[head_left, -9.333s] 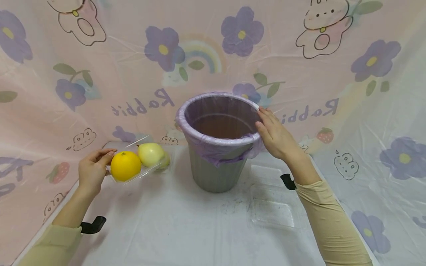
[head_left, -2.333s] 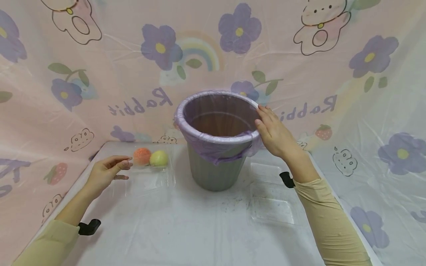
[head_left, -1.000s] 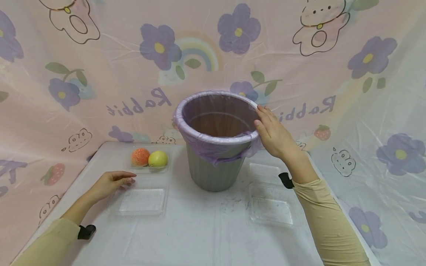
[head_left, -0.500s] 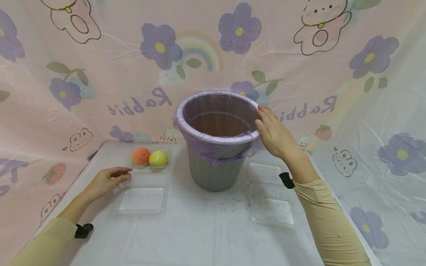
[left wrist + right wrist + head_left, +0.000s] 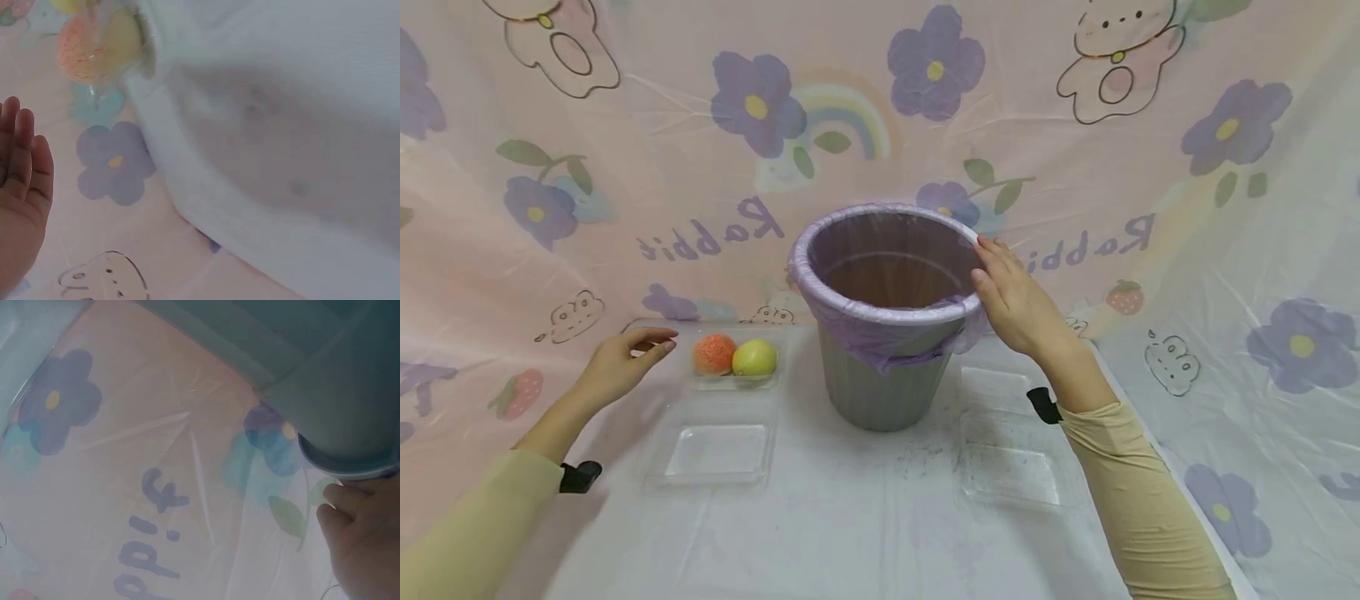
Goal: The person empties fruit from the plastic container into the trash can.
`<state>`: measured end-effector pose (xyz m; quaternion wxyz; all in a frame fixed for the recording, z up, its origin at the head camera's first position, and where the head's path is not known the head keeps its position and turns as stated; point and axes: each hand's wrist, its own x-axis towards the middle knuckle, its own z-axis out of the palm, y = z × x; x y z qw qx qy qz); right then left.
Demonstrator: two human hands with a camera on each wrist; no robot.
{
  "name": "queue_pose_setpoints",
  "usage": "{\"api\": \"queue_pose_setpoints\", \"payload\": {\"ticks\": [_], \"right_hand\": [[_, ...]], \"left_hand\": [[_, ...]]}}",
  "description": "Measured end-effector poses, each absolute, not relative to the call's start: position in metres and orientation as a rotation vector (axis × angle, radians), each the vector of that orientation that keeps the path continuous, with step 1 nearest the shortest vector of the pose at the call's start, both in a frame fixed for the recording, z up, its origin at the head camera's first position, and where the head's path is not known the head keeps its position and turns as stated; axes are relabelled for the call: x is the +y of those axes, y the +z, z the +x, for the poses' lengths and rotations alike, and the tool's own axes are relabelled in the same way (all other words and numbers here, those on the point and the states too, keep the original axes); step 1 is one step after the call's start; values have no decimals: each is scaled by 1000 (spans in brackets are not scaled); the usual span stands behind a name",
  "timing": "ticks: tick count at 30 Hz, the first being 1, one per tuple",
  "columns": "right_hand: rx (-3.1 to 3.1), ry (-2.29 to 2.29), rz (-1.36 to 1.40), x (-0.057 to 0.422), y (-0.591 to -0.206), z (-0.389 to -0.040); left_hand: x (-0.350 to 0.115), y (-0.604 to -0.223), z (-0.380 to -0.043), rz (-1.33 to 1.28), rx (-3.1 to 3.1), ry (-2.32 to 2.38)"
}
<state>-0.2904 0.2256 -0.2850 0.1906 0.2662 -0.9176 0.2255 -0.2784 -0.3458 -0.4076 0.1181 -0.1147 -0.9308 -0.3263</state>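
My left hand [image 5: 621, 365] hovers left of a clear plastic box [image 5: 730, 384], fingers loosely extended and holding nothing. That box holds a rough orange-red round fruit [image 5: 713, 356] and a smooth yellow-green fruit [image 5: 754, 358], side by side. In the left wrist view, my left hand [image 5: 24, 200] is apart from the orange-red fruit [image 5: 78, 53]. An empty clear box [image 5: 718, 454] lies nearer me. My right hand [image 5: 1021, 304] rests on the right rim of a grey trash bin [image 5: 883, 383], which has a purple liner [image 5: 887, 333]. Its fingers look mostly straight; the bin's bottom is dim.
More clear boxes, one in front [image 5: 1011, 475] and one behind [image 5: 1000, 385], lie right of the bin. Dark specks mark the white tabletop [image 5: 820, 525] between. A printed curtain [image 5: 850, 142] closes off the back and both sides.
Earlier my left hand held a clear box with a yellow round fruit. An emptied box then came down in front. Since then that hand has moved up and left. My right hand has stayed at the rim.
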Motion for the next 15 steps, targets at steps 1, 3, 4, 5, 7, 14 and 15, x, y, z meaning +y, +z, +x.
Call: {"api": "queue_pose_setpoints", "payload": {"ticks": [1,3,4,5,7,14,15], "right_hand": [[-2577,636,750,225,-285,-291],[-2576,636,752,225,-285,-291],[-2575,636,753,225,-285,-291],[-2575,636,753,225,-285,-291],[-2576,635,749,225,-285,-291],[-2583,620,736,226,-285,-291],[-2581,616,736,226,-285,-291]], "left_hand": [[-345,-406,-283,-331,-2734,-951],[-344,-403,-293,-329,-2754,-941],[-343,-402,-299,-334,-2764,-937],[-342,-401,-305,-341,-2774,-928],[-340,-400,-317,-364,-2788,-909],[-332,-399,-353,-416,-2876,-911],[-332,-399,-357,-414,-2902,-919]]}}
